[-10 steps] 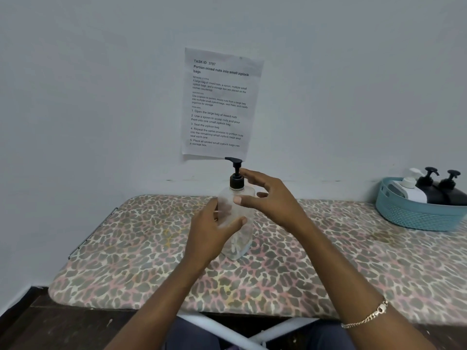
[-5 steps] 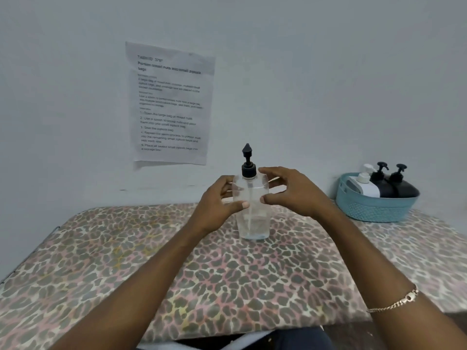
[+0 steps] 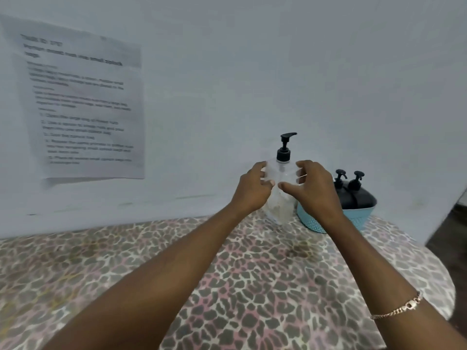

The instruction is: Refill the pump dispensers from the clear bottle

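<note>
You hold the clear bottle (image 3: 281,198) between both hands at the far side of the table (image 3: 227,279), whose top is covered in a leopard-print cloth. Your left hand (image 3: 252,192) wraps the bottle's left side, fingers curled round the shoulder and the thumb laid across the front. Your right hand (image 3: 314,189) mirrors it on the right side, fingers bent and slightly spread, the thumb reaching in towards the left thumb so the two tips almost meet. The bottle's black pump head (image 3: 285,147) rises above your hands, its spout pointing right. The bottle's base sits low by the table's far edge, but you cannot tell whether it rests on the cloth or hangs just above it. Just to its right stands a teal basket (image 3: 356,219), partly hidden by your right wrist, with two black pump dispensers (image 3: 353,195) inside. A chain bracelet (image 3: 398,307) circles your right forearm. On the wall at far left hangs a printed sheet (image 3: 83,102), its text blurred.
</note>
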Action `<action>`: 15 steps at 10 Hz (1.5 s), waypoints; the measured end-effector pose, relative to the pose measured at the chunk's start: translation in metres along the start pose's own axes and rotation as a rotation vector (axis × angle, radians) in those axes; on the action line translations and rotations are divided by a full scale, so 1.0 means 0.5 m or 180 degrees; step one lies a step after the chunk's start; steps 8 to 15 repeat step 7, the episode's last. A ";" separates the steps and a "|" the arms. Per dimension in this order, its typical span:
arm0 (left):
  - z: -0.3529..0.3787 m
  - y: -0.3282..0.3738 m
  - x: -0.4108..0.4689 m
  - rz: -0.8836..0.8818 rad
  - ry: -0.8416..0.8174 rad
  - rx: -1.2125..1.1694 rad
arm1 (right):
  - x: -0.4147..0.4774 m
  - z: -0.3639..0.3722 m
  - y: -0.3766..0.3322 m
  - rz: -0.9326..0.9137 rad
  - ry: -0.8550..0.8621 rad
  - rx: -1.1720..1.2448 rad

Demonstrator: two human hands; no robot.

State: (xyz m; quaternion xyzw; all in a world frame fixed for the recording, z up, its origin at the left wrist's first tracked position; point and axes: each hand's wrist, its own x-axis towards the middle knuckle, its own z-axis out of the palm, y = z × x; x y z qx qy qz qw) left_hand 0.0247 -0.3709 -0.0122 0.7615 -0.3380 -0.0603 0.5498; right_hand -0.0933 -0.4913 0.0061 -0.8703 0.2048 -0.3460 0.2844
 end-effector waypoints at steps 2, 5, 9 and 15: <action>0.067 -0.033 0.051 -0.0073 -0.0127 0.0126 | 0.030 0.016 0.067 0.0101 0.0043 -0.0208; 0.104 -0.052 0.068 -0.0146 -0.0272 0.0214 | 0.034 0.028 0.112 0.0248 0.0119 -0.0364; 0.084 -0.033 0.058 -0.0147 -0.0323 0.0306 | 0.035 0.024 0.109 0.0265 0.0059 -0.0366; 0.084 -0.033 0.058 -0.0147 -0.0323 0.0306 | 0.035 0.024 0.109 0.0265 0.0059 -0.0366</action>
